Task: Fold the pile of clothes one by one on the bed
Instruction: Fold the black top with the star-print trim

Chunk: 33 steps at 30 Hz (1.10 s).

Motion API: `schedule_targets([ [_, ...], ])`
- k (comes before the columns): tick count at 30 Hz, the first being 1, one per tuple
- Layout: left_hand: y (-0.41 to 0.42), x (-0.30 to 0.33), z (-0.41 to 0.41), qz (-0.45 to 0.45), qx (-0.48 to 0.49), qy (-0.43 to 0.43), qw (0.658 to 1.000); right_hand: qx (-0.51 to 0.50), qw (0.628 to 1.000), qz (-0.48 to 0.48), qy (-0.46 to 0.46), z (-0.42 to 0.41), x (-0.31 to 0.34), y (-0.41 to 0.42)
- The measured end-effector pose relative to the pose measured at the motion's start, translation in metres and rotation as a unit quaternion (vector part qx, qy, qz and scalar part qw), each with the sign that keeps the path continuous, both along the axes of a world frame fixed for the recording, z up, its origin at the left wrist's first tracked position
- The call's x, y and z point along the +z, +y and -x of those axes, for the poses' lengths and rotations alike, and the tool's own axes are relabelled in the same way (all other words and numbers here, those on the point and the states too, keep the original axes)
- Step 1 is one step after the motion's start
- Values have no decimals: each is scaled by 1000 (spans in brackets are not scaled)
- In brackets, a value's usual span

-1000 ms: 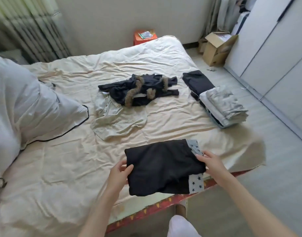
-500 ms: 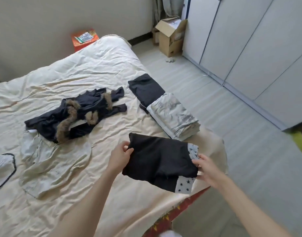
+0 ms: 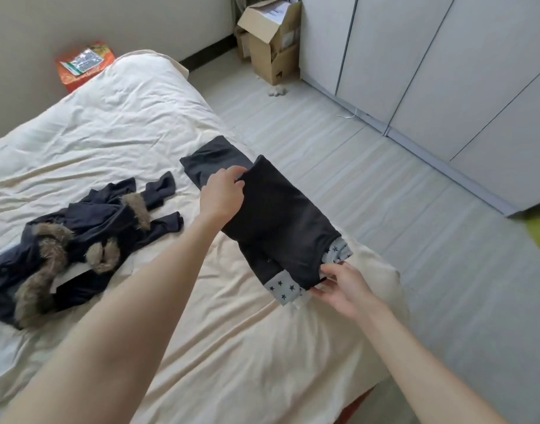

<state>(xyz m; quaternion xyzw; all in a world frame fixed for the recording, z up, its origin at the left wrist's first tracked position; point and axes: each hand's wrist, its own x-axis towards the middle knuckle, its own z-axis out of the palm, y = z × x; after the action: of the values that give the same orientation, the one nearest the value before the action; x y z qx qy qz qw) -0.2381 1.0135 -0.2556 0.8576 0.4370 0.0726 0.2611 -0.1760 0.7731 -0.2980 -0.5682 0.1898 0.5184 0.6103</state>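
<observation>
Hands grip folded black garment at bed edge.

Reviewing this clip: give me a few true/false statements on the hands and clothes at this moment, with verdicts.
1. Both hands hold the folded black garment. True: the left hand has a grip on its far end, the right hand on the star-patterned end.
2. The fur-trimmed dark coat is neatly folded. False: it lies crumpled and spread on the bed.
3. The cardboard box stands on the bed. False: it is on the floor by the wardrobe.
4. A dark folded item lies beyond the left hand. True.
</observation>
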Motion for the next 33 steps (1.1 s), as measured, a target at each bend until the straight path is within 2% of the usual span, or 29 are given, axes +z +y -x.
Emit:
schedule_targets([
  [2,-2,-29,-7,3,-66,111,992,11,999,35,9,-2,-19,5],
  [4,-13,-59,-7,51,-132,195,971,50,994,98,-22,-3,-31,6],
  [6,-26,-85,-5,75,-173,232,954,68,976,173,-114,-3,-42,3],
  [7,-31,-95,-4,71,-186,242,950,73,952,226,-193,-3,-45,1],
  [8,-34,-102,-3,60,-195,251,946,87,912,275,-291,-3,-47,-1],
  [9,-36,-107,-3,45,-200,256,945,114,857,304,-400,-4,-46,-2],
  [11,-39,-113,-3,14,-203,258,945,201,731,286,-585,-6,-45,4],
  [12,-39,-114,-4,0,-204,257,944,264,674,263,-637,-8,-47,9],
  [14,-41,-115,-5,-12,-206,262,943,416,585,236,-654,-12,-52,19],
  [16,-38,-114,-6,1,-210,272,939,524,537,236,-617,-14,-59,25],
  [21,-19,-92,-12,65,-245,308,917,588,524,255,-561,-21,-55,38],
  [26,-31,-67,21,52,-214,210,953,578,502,241,-597,-8,-31,46],
  [30,-63,-63,104,48,-49,124,990,591,468,189,-629,35,-15,54],
  [33,-85,-68,183,79,48,131,987,619,439,133,-637,84,-10,64],
])
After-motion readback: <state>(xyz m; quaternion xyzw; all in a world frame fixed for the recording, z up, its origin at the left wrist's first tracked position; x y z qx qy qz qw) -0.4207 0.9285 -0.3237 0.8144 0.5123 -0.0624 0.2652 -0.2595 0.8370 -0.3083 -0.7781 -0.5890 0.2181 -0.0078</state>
